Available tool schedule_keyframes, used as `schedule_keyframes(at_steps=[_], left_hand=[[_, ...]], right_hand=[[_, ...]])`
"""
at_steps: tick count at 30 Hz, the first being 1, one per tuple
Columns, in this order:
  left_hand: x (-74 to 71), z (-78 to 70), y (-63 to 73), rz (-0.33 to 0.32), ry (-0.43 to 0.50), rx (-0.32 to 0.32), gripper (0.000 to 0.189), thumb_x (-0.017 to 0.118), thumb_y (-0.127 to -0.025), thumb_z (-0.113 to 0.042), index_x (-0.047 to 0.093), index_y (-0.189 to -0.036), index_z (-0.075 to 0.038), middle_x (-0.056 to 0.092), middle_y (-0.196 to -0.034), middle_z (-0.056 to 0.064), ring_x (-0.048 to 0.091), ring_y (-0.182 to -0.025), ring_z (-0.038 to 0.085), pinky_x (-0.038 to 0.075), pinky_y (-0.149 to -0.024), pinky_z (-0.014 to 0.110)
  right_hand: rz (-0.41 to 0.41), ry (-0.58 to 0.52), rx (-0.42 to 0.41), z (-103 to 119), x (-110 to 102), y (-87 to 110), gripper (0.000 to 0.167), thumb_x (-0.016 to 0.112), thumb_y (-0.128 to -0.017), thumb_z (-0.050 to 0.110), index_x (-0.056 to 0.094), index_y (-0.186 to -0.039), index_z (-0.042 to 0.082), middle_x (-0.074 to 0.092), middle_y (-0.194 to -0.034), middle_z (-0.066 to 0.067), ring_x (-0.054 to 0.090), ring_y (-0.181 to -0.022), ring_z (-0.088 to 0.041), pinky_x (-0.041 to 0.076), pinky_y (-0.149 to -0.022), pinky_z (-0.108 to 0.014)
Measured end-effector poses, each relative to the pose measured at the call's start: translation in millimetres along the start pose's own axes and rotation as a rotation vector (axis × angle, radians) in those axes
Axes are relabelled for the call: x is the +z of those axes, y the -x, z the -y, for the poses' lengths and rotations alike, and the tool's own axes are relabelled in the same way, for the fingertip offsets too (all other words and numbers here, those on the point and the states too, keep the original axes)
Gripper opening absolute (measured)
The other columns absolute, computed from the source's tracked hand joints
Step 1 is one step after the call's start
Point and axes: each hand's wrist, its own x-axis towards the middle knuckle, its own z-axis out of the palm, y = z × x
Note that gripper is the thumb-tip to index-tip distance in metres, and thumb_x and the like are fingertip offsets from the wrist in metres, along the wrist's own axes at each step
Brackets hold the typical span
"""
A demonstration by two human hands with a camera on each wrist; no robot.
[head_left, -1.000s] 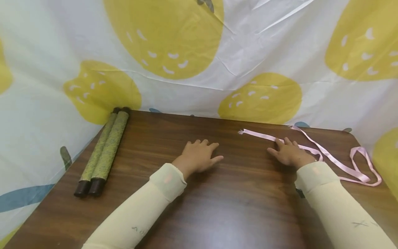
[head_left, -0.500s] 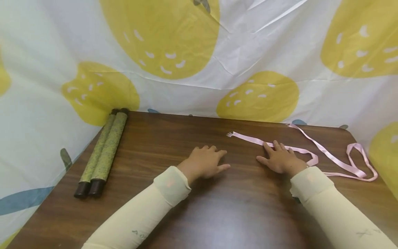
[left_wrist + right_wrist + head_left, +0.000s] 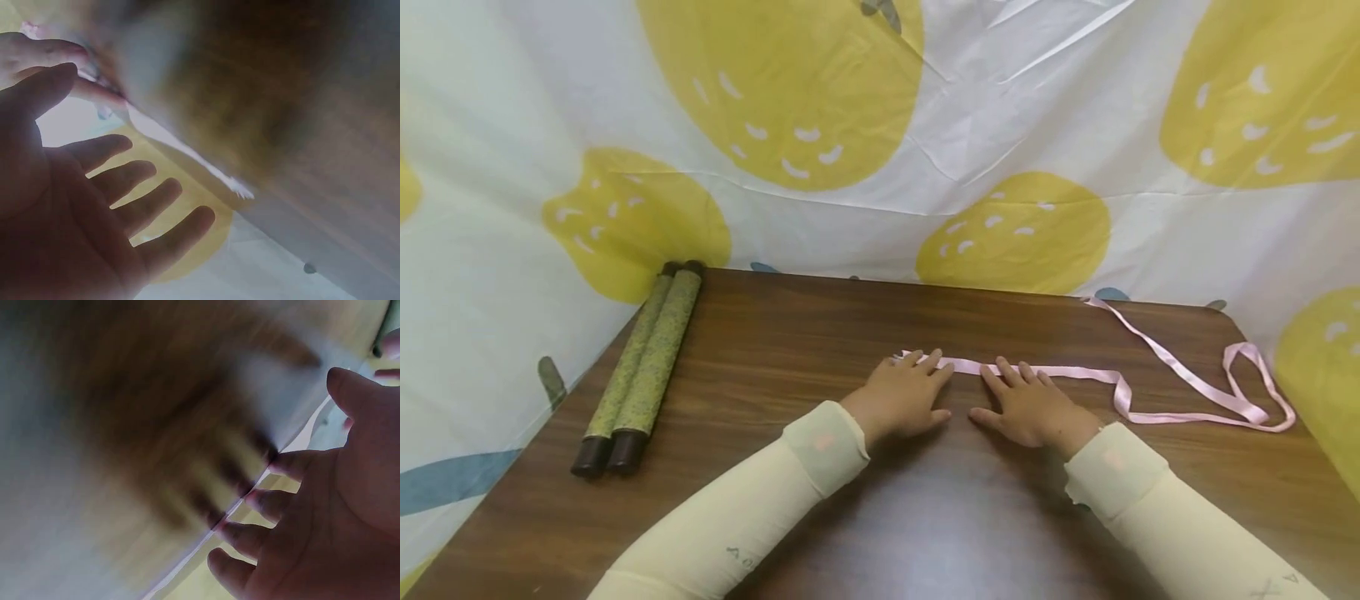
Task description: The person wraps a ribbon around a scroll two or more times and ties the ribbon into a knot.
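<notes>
A long pink ribbon (image 3: 1078,372) lies across the right half of the brown wooden table (image 3: 805,325), with a bend and a loop toward the right edge. My right hand (image 3: 1030,408) rests its spread fingertips on the ribbon; the right wrist view shows the fingertips (image 3: 275,464) touching it. My left hand (image 3: 902,398) is spread, palm down, over the ribbon's frayed left end. In the left wrist view a gap shows between its fingers and the ribbon (image 3: 187,151). The two hands are close together, thumbs facing each other.
Two scroll-like rolls (image 3: 655,358), green-patterned with dark end caps, lie side by side at the table's left edge. A white curtain (image 3: 827,225) printed with yellow fruit hangs behind and around the table.
My right hand has slid left along the table, drawing the ribbon's frayed end left with it. The left hand has moved slightly right and now hovers over that end.
</notes>
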Motion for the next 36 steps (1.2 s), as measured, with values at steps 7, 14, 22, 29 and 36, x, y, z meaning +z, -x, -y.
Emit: schedule_keyframes(at_steps=[7,14,22,29,36], left_hand=[[16.8,5.9,7.5,0.027,-0.035,0.003,0.07,0.051,-0.099,-0.055,0.035,-0.156,-0.019,0.032,-0.163,0.003,0.033,-0.15,0.025,0.035,-0.117,0.05],[24.9,30.7,25.2,0.02,0.002,0.012,0.068,0.053,-0.098,-0.053,0.036,-0.155,-0.019,0.032,-0.163,0.002,0.032,-0.15,0.025,0.033,-0.118,0.05],[28.9,66.0,51.3,0.045,0.057,0.003,0.068,0.057,-0.098,-0.05,0.037,-0.155,-0.018,0.032,-0.163,0.004,0.031,-0.151,0.027,0.03,-0.118,0.057],[25.4,88.4,68.3,0.063,0.106,-0.01,0.068,0.058,-0.098,-0.047,0.038,-0.154,-0.016,0.032,-0.163,0.007,0.031,-0.151,0.029,0.031,-0.118,0.055],[21.1,112.7,77.5,0.073,0.147,-0.04,0.061,0.059,-0.098,-0.04,0.045,-0.151,-0.015,0.039,-0.159,0.009,0.037,-0.147,0.03,0.031,-0.116,0.058]], right_hand=[[0.013,-0.049,-0.063,19.1,3.9,7.0,0.078,0.042,-0.101,0.058,0.025,-0.158,0.007,0.022,-0.164,-0.022,0.022,-0.15,-0.047,0.019,-0.12,-0.062],[-0.029,-0.11,-0.071,16.4,5.4,17.1,0.082,0.045,-0.099,0.06,0.027,-0.157,0.004,0.024,-0.163,-0.022,0.023,-0.15,-0.044,0.019,-0.12,-0.062],[-0.031,-0.111,-0.055,3.8,8.5,33.7,0.085,0.043,-0.099,0.064,0.028,-0.156,0.002,0.025,-0.163,-0.021,0.023,-0.15,-0.046,0.019,-0.118,-0.065],[-0.068,-0.078,-0.072,-6.4,10.1,43.8,0.084,0.044,-0.099,0.062,0.032,-0.154,0.0,0.028,-0.161,-0.023,0.026,-0.148,-0.046,0.021,-0.119,-0.062],[-0.072,-0.093,-0.042,-21.1,11.6,53.5,0.089,0.043,-0.097,0.066,0.031,-0.154,-0.001,0.028,-0.161,-0.023,0.024,-0.148,-0.047,0.019,-0.115,-0.069]])
